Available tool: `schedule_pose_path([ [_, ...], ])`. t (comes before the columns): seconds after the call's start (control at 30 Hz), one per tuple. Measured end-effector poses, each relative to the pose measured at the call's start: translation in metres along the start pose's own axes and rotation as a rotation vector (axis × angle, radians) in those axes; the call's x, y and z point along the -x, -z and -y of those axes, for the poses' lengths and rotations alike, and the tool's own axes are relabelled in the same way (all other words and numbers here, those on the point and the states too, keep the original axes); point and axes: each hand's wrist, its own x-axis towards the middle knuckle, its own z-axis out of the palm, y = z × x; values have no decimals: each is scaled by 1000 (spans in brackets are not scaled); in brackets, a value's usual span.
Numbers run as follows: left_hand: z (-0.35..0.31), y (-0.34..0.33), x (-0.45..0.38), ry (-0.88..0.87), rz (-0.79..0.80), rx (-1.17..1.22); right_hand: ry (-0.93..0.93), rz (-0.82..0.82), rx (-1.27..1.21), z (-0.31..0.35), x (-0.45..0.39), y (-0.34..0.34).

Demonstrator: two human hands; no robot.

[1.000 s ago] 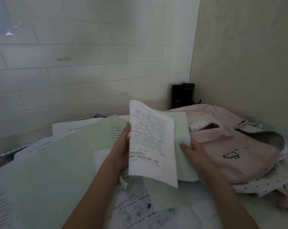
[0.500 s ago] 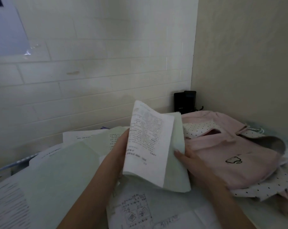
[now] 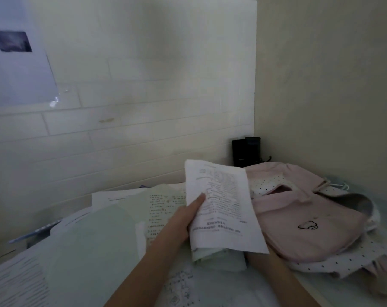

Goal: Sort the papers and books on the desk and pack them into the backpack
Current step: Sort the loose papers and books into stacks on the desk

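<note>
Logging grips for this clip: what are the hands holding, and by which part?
The left hand grips the paper stack by its left edge. The right hand is hidden behind it; its hold cannot be told.

Two bare forearms rise from the bottom edge of the frame, no sleeves, watches or bracelets showing. The left hand (image 3: 183, 220), at centre frame, shows a thumb with a short, plain nail. The right hand is hidden; only its wrist (image 3: 260, 260) shows, lower right of centre.

head view: worn on the head, facing forward and down, close above the desk (image 3: 334, 291)
shared: single view only
</note>
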Motion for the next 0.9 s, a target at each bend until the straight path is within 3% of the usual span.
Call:
schedule_pose_path([
  [0.1,-4,0,-1,-175,-229,-272,12,3,-42,0,-2,3],
  [0.2,-11,17,-11,-283,-281,-455,15,24,-6,9,-5,-2],
  [0.3,-29,47,-18,-307,-371,-492,23,-30,36,22,-9,-1],
  [0.37,-47,63,-4,-420,-462,-419,35,-133,125,33,-8,6],
  [0.43,-67,76,14,-458,-412,-232,50,-202,171,42,-8,17],
  [0.5,-78,88,20,-390,-322,-157,48,-239,204,48,-10,22],
  [0.67,-55,99,22,-195,-220,-363,52,-203,152,59,-6,13],
  [0.83,-23,87,20,-69,17,-190,-36,136,129,49,8,1],
  [0.9,-12,81,16,-100,35,-169,-73,183,89,39,11,-9],
])
